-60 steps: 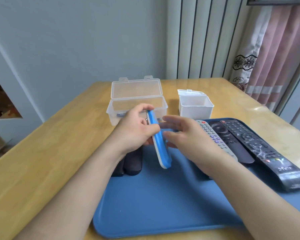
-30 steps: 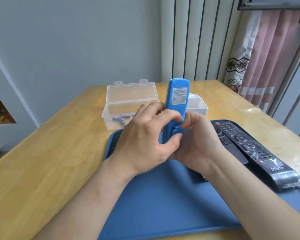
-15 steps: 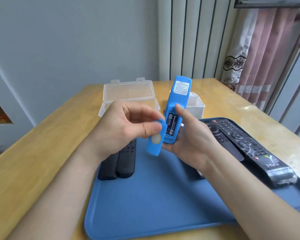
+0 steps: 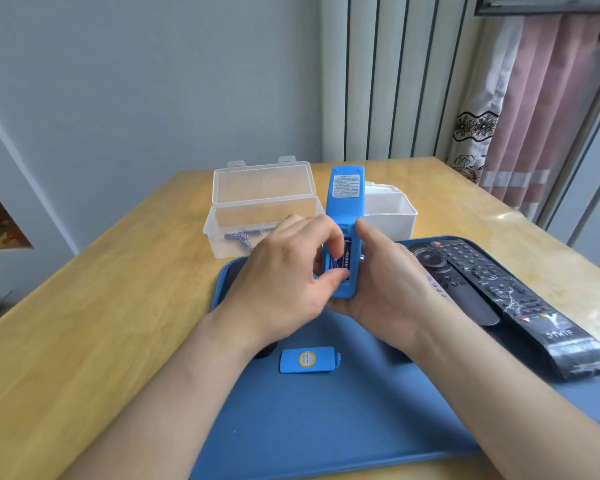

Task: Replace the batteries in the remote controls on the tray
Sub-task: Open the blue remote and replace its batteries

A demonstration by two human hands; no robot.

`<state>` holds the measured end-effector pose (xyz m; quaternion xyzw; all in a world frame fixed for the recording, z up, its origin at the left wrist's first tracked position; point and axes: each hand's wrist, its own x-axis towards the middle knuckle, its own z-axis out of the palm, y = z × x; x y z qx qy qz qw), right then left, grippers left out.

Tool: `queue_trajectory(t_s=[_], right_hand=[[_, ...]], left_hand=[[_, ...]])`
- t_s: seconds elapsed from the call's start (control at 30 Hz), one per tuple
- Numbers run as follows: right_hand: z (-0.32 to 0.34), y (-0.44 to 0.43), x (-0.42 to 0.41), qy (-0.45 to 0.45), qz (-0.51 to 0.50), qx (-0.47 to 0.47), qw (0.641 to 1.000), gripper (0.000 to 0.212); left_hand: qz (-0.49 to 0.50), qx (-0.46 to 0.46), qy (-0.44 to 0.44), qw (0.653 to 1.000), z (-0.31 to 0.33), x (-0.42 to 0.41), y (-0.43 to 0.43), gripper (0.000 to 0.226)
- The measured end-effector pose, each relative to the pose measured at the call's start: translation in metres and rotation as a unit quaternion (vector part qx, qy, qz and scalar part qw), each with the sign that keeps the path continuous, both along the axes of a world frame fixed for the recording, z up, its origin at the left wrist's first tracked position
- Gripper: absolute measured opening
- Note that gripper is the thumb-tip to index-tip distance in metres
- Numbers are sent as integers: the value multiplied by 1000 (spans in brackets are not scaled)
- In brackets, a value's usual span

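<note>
Blue remote: held above the tray, long axis near upright, top end up and away, labelled back toward the camera, battery bay open. Smooth rounded plastic.

Right hand: fingers curled round the remote's lower end.

Left hand: thumb and forefinger curled in, pinching the dark battery in the bay.

Cover: flat blue plate with a round yellow sticker, lying crosswise on the tray, near the wrists.
</note>
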<state>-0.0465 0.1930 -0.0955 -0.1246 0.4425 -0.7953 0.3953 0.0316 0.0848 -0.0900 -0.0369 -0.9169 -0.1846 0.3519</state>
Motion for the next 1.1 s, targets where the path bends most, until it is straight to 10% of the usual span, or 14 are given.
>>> queue_trajectory(t_s=[1.1], right_hand=[[-4,-4,0,68,76,22,995,63]], left_hand=[[12,-48,-56,997,9,0,-7,20]])
